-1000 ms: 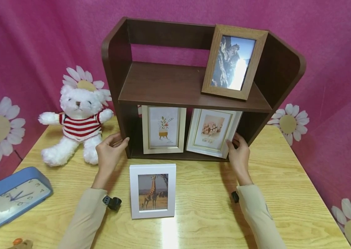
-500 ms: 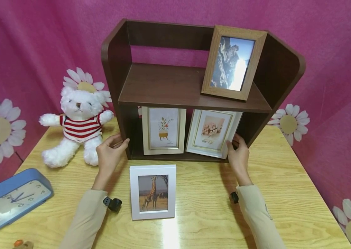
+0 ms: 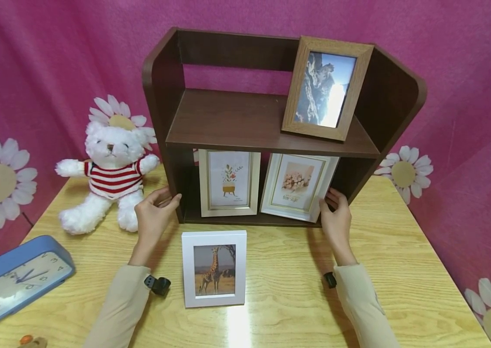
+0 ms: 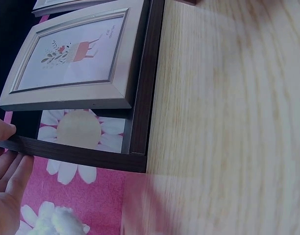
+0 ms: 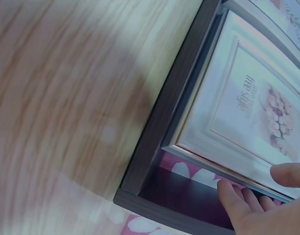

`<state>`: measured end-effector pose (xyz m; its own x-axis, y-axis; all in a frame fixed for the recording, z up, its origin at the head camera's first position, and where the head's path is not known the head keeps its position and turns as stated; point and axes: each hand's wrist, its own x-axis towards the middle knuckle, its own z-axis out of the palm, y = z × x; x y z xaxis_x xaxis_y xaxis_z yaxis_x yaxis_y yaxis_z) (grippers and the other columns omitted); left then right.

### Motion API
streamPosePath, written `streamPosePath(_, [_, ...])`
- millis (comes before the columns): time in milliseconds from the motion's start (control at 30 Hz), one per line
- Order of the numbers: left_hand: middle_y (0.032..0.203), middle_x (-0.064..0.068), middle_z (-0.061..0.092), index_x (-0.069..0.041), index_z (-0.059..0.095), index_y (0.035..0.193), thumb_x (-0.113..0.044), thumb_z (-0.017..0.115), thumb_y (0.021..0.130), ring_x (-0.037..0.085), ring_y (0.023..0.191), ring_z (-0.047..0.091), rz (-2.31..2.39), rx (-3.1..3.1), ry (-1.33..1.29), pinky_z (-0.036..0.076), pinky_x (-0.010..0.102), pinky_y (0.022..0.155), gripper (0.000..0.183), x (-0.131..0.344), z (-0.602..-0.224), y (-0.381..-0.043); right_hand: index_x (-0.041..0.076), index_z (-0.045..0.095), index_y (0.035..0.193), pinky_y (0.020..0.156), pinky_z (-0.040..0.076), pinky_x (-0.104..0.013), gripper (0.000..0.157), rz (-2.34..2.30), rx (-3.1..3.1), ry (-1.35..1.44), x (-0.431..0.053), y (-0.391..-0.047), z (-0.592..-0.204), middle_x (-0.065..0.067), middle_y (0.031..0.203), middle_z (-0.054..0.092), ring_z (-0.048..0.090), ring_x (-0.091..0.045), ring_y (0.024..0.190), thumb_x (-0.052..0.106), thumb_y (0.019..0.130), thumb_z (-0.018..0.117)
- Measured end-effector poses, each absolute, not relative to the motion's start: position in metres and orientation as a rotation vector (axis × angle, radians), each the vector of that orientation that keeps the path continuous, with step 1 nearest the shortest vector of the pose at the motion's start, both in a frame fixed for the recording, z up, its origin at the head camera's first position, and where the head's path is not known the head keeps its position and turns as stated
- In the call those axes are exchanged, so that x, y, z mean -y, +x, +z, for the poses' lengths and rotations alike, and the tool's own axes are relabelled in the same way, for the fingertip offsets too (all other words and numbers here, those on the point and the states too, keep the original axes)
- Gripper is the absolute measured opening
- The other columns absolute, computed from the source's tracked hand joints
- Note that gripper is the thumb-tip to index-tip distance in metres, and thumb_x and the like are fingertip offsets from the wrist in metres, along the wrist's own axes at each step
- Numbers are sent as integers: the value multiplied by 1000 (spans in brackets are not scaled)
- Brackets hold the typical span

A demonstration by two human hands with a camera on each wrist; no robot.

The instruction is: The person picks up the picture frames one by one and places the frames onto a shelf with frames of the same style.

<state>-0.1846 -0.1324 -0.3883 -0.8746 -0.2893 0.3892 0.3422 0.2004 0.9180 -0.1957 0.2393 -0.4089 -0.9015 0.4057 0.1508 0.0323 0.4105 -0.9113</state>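
Observation:
A dark brown two-tier shelf [image 3: 236,118] stands upright on the table. My left hand [image 3: 154,217] grips the front edge of its left side panel, thumb on the inner face and fingers outside in the left wrist view. In the lower tier, a cream picture frame [image 3: 252,183] stands upright and a white picture frame [image 3: 270,188] with a flower print leans tilted to the right. My right hand [image 3: 337,222] is at the white frame's lower right edge. Its thumb overlaps the border, with loosely bent fingers [image 5: 233,198] beside the gap toward the right panel.
A wooden picture frame [image 3: 293,92] leans on the upper tier. On the table, a white giraffe frame [image 3: 187,270] stands between the forearms. A striped-sweater teddy bear [image 3: 114,179] and a blue clock [image 3: 19,263] are at the left.
My right hand has shifted slightly right, its thumb sliding from the white frame's front toward its edge. My left hand and the frames stay nearly still.

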Motion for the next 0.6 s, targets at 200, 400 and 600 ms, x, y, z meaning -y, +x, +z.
streamPosePath(200, [96, 37, 64, 22, 62, 99, 10, 67, 80, -13, 73, 59, -1732, 1985, -55, 53, 8, 68, 23, 132, -389, -185, 2, 42, 138, 102, 43, -43, 45, 1510, 2301, -349, -240, -187, -405, -17, 136, 50, 46, -30, 126, 15, 97, 52])
streamPosePath(400, [97, 36, 64, 22, 62, 100, 10, 67, 80, -13, 73, 59, -1730, 1990, -53, 53, 8, 68, 24, 133, -389, -186, 1, 45, 136, 105, 40, -44, 41, 1533, 2258, -334, -243, -180, -404, -17, 133, 52, 48, -30, 123, 13, 97, 52])
streamPosePath(600, [97, 36, 64, 21, 62, 100, 10, 67, 80, -8, 74, 61, -1738, 1995, -39, 53, 9, 68, 24, 134, -391, -187, -2, 52, 128, 105, 40, -36, 36, 1505, 2196, -335, -246, -176, -401, -17, 123, 57, 54, -23, 111, 7, 94, 55])
